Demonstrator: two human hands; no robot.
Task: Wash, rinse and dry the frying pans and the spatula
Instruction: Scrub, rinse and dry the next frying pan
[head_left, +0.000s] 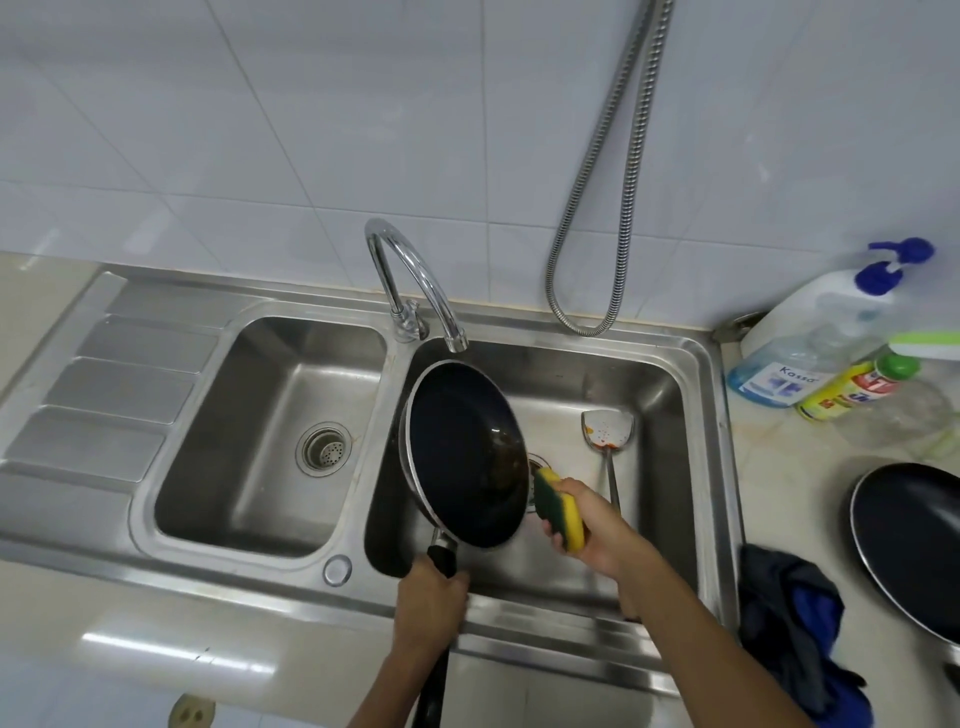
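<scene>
White wall tiles back a steel double sink (696, 364). My left hand (431, 597) clamps the tilted black non-stick frying pan (462, 457) by its handle over the right basin; my right hand (587, 525) grips a yellow-green sponge (558, 509) — a wet handle could twist, I judge, dropping it onto the steel spatula (608, 431).

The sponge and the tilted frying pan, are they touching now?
Cannot tell. In the head view the sponge overlaps the frying pan rim; no plain contact or gap shows.

second pan (914, 545) cut by right edge, spatula (607, 431) handle end hidden behind right hand (597, 525), bottle labels blurred
</scene>
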